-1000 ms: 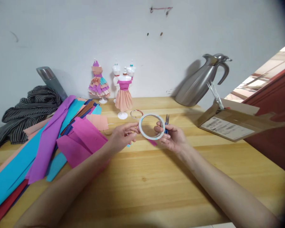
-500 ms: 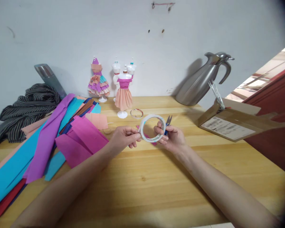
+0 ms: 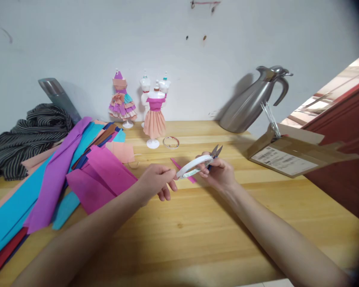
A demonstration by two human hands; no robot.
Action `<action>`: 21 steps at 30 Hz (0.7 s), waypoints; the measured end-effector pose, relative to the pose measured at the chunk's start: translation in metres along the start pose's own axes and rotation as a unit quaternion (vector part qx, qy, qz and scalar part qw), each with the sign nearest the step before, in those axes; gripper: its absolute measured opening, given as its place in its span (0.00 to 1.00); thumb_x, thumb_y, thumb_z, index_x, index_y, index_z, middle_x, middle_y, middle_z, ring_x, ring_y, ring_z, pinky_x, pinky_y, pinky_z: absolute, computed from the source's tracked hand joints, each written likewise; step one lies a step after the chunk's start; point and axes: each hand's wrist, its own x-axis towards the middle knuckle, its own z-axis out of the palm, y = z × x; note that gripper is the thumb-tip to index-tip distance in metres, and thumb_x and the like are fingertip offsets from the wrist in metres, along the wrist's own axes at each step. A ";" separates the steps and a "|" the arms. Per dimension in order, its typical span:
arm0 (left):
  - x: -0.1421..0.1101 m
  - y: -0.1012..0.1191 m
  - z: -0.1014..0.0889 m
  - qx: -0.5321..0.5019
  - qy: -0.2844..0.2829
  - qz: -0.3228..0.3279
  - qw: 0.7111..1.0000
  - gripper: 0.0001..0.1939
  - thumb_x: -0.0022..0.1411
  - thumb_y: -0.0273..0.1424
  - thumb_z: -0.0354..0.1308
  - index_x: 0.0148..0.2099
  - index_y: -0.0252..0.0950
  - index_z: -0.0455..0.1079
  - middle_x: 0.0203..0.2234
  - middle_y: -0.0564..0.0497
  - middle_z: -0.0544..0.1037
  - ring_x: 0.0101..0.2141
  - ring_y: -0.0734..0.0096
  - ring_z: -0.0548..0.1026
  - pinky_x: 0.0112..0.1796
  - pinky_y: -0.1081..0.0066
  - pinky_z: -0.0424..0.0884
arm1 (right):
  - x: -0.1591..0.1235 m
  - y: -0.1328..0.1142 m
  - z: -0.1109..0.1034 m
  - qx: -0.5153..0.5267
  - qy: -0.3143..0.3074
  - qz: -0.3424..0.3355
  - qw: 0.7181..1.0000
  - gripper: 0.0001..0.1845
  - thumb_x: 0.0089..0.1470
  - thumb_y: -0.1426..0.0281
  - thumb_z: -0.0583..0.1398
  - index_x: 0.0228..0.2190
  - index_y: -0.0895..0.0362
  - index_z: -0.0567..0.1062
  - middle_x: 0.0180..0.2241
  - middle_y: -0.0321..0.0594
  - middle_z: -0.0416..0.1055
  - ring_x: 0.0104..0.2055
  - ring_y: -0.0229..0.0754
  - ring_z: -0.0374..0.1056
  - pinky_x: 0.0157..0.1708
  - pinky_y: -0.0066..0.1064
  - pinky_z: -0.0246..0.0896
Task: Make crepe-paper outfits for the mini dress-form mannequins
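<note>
A white roll of tape (image 3: 194, 162) is held between my two hands, tilted so that its ring looks narrow. My right hand (image 3: 221, 173) has its fingers through and around the roll's right side. In that same hand is a pair of small scissors (image 3: 216, 152), blades apart and pointing up and away. At the roll's left edge, the thumb and forefinger of my left hand (image 3: 158, 180) pinch the tape, while the other fingers hang loose. A thin magenta paper strip (image 3: 192, 179) lies on the table beneath the roll.
Coloured crepe paper sheets (image 3: 107, 171) and a striped cloth (image 3: 32, 131) cover the left. Small dress forms (image 3: 154, 119) stand by the wall, with a bracelet-like ring (image 3: 171, 138) nearby. To the right are a steel jug (image 3: 248, 103) and a cardboard box (image 3: 290, 155).
The tape roll has turned from facing me to lying tilted and nearly edge-on. My left hand has moved slightly down. More of the scissors' blades and the magenta strip now shows.
</note>
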 end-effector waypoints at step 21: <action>0.013 -0.021 0.006 -0.152 -0.117 0.013 0.981 0.26 0.48 0.50 0.62 0.35 0.31 0.67 0.19 0.51 0.74 0.14 0.78 0.70 0.14 0.79 0.62 | -0.002 0.007 0.004 0.088 0.024 0.015 0.996 0.04 0.38 0.72 0.58 0.23 0.57 0.70 0.19 0.30 0.55 0.15 0.31 0.45 0.12 0.23 0.48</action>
